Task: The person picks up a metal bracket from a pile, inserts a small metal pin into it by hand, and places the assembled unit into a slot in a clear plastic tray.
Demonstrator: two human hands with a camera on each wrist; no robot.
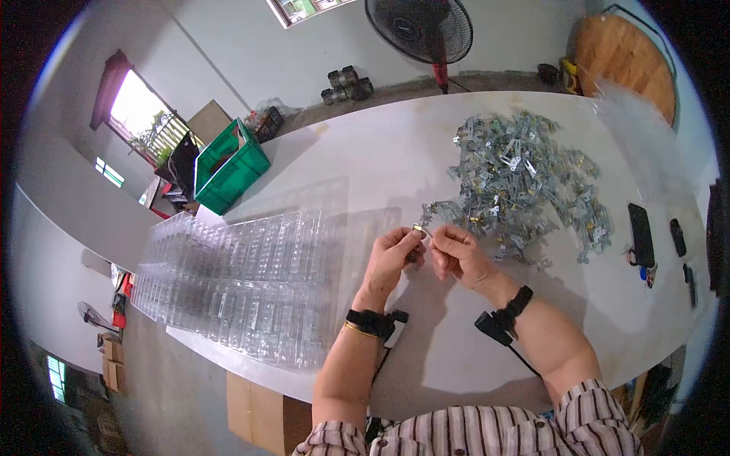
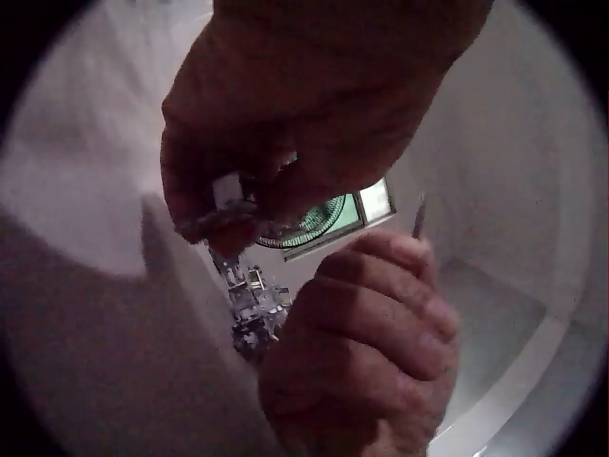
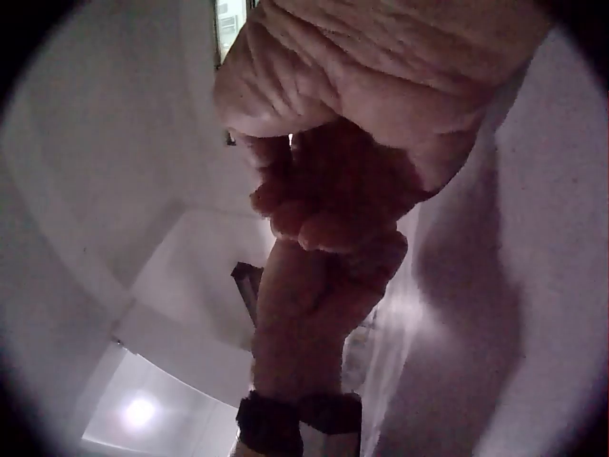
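Observation:
My left hand pinches a small metal bracket between thumb and fingers, over the white table. Close beside it on the right, my right hand has its fingers curled, with thumb and forefinger together. From that pinch a thin pointed metal piece sticks out in the left wrist view; its lower end is hidden by the fingers. In the right wrist view the curled fingers overlap the left hand. Just beyond both hands spreads a large heap of small metal brackets, some with brass-coloured bits.
Clear plastic trays with many compartments stand on the left of the table. A green crate is behind them. At the right lie a black phone, small dark items and a clear plastic bag. A fan stands beyond the table.

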